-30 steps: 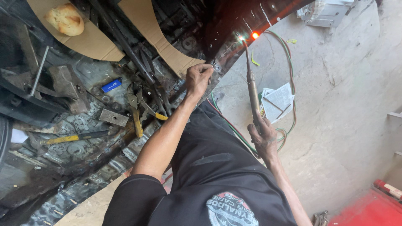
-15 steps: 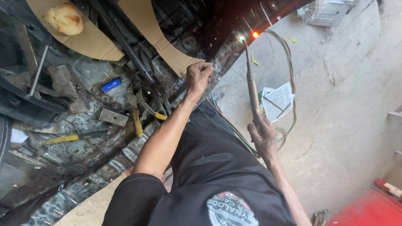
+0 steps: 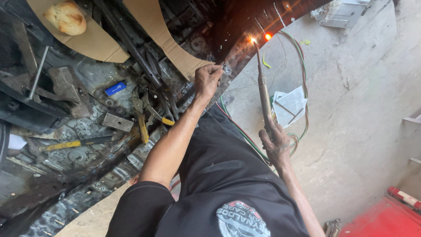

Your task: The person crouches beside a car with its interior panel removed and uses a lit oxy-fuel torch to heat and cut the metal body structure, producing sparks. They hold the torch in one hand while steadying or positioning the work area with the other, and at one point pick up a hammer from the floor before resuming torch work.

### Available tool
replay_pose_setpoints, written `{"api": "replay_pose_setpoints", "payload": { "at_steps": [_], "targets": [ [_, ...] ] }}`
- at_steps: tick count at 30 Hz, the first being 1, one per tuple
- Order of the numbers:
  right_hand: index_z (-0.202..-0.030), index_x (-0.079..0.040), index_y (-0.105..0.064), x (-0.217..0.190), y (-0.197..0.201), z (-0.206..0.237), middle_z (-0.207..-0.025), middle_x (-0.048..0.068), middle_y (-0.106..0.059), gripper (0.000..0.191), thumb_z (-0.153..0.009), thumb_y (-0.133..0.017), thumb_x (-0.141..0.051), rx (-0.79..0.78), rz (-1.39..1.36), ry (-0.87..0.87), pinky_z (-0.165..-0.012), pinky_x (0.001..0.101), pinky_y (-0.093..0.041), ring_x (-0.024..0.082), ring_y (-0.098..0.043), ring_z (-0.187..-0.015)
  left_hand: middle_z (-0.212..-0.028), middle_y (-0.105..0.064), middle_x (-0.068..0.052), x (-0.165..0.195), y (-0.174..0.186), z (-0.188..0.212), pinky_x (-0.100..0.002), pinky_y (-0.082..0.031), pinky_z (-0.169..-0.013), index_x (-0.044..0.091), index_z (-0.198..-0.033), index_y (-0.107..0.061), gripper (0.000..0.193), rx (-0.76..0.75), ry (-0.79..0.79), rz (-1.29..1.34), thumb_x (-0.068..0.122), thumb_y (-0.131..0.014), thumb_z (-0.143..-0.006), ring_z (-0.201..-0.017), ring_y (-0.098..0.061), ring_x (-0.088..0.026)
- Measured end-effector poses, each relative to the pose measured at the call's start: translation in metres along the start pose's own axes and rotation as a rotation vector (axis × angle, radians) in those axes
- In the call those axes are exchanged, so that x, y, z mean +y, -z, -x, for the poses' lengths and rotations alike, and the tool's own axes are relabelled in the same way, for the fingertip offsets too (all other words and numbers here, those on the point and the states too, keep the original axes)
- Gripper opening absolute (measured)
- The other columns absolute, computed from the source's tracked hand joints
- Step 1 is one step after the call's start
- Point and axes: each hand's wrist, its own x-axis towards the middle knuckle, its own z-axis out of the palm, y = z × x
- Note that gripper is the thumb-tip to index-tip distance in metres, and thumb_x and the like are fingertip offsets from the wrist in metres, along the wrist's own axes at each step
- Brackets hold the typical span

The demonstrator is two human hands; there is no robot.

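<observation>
The right hand (image 3: pixel 275 142), right of the frame's centre, is gripping the lower end of a long brass-coloured welding torch (image 3: pixel 264 94), fingers clenched around the handle, and the torch is pointing up the frame so that its tip is burning with a small bright flame (image 3: pixel 253 40) against the dark metal edge (image 3: pixel 239 55) near the top centre. Red and green hoses (image 3: pixel 301 66) are looping away from the torch handle across the concrete floor (image 3: pixel 359 96), passing a folded white paper (image 3: pixel 289 105) lying just beside the torch. The left hand (image 3: pixel 207 80), a little left of the flame, is pinching a thin filler rod (image 3: pixel 231 57) between fingertips and thumb, and the rod is slanting up toward the flame; whether its end is touching the metal cannot be told. Further left, on the grimy metal panel (image 3: pixel 66 175), yellow-handled pliers (image 3: pixel 141 116) are lying near a small blue lighter (image 3: pixel 115 88), with a yellow-handled tool (image 3: pixel 72 143) lower in the frame and well apart from both hands. Pieces of brown cardboard (image 3: pixel 162 37) are lying across the upper left, and a tan rounded lump (image 3: pixel 66 17) is resting on one of them. In the lower right corner, a red surface (image 3: pixel 386 219) is showing.
</observation>
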Motion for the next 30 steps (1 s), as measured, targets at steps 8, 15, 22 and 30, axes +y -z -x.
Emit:
{"api": "replay_pose_setpoints", "payload": {
  "at_steps": [8,15,22,30],
  "targets": [
    [-0.148,-0.009,-0.055,0.004,0.000,0.003,-0.107,0.011,-0.065,0.057,-0.093,-0.068,-0.015,-0.005,0.010,0.011,-0.051,0.0269,-0.056,0.011,-0.064,-0.065,-0.071,-0.066,-0.001,-0.002,-0.001,-0.001,-0.021,-0.046,-0.049,-0.004,-0.100,-0.074,0.015,0.008,0.011,0.011,0.007,-0.071,-0.092,-0.055,-0.057,-0.005],
    [-0.147,-0.009,-0.055,0.003,0.002,0.004,-0.109,0.010,-0.065,0.056,-0.093,-0.069,-0.017,0.002,-0.010,-0.010,-0.051,0.0271,-0.057,0.011,-0.064,-0.066,-0.070,-0.066,-0.001,0.000,-0.003,0.001,-0.021,-0.046,-0.050,-0.004,-0.099,-0.075,0.014,0.005,0.036,-0.013,0.008,-0.070,-0.092,-0.055,-0.057,-0.005],
    [-0.146,-0.009,-0.056,0.011,0.003,0.000,-0.110,0.010,-0.064,0.056,-0.093,-0.070,-0.017,0.003,0.000,0.002,-0.051,0.0273,-0.057,0.011,-0.065,-0.068,-0.070,-0.065,0.000,-0.003,-0.007,-0.001,-0.021,-0.045,-0.050,-0.004,-0.098,-0.075,0.013,-0.004,0.037,0.019,0.008,-0.070,-0.092,-0.055,-0.056,-0.005],
    [-0.149,-0.011,-0.054,0.016,0.005,0.001,-0.109,0.010,-0.063,0.058,-0.093,-0.069,-0.016,0.002,0.016,0.019,-0.051,0.0271,-0.057,0.012,-0.064,-0.067,-0.068,-0.065,0.000,-0.006,-0.009,0.001,-0.021,-0.045,-0.050,-0.003,-0.097,-0.076,0.013,0.016,0.040,-0.060,0.007,-0.071,-0.091,-0.054,-0.056,-0.005]
  ]
}}
